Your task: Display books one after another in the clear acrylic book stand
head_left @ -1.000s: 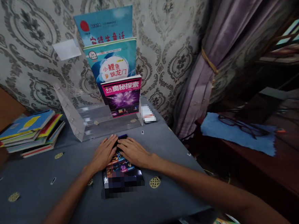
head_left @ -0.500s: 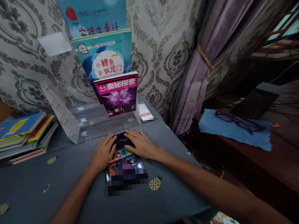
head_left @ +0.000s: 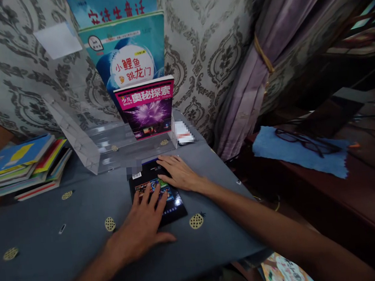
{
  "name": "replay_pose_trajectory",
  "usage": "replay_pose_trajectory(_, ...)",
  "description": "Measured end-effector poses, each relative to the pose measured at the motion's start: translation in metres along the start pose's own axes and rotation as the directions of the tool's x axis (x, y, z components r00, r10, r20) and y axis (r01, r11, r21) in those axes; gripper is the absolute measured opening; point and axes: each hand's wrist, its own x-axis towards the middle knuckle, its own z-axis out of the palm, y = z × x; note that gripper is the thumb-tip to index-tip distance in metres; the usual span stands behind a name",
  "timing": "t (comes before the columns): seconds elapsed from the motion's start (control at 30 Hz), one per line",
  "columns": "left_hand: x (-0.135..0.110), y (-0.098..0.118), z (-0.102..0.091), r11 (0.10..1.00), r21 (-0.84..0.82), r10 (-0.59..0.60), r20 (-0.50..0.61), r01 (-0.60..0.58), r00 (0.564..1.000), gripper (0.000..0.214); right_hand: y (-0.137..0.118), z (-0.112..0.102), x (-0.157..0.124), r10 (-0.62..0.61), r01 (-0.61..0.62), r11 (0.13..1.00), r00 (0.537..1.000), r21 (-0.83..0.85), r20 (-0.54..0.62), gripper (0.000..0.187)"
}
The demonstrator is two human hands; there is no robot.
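Observation:
A dark book (head_left: 145, 177) with colourful pictures on its cover lies flat on the grey tablecloth (head_left: 67, 221), just in front of a clear acrylic rack (head_left: 87, 139). My right hand (head_left: 178, 174) lies flat on the book's far right part, fingers stretched out. My left hand (head_left: 142, 229) rests over the book's near left part, fingers spread, thumb out to the right. Three books stand in the rack: a magenta one (head_left: 146, 107) in front, a teal one (head_left: 126, 55) behind it, and a blue one (head_left: 114, 6) at the back.
A stack of thin colourful books (head_left: 25, 167) lies at the left on the table. A purple curtain (head_left: 253, 67) hangs at the right. Beyond the table's right edge, glasses (head_left: 306, 143) lie on a blue cloth (head_left: 297, 154) on a dark wooden surface. Patterned wallpaper is behind.
My left hand has pulled back from the book's far end toward me, uncovering the upper left of the cover. The right hand has stayed on the book.

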Motion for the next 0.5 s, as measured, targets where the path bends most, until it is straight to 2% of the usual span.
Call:
replay_pose_trajectory(0.3, -0.015, 0.02, 0.001, 1.0, 0.003, -0.005, 0.142, 0.004, 0.99, 0.121, -0.006, -0.002, -0.002, -0.033, 0.033, 0.999, 0.999, 0.02, -0.008, 0.048)
replay_pose_trajectory(0.5, -0.033, 0.036, 0.012, 1.0, -0.002, 0.024, 0.196, -0.024, 0.98, 0.132, -0.018, -0.003, -0.006, -0.118, 0.119, 0.993, 0.99, 0.017, -0.075, 0.033)
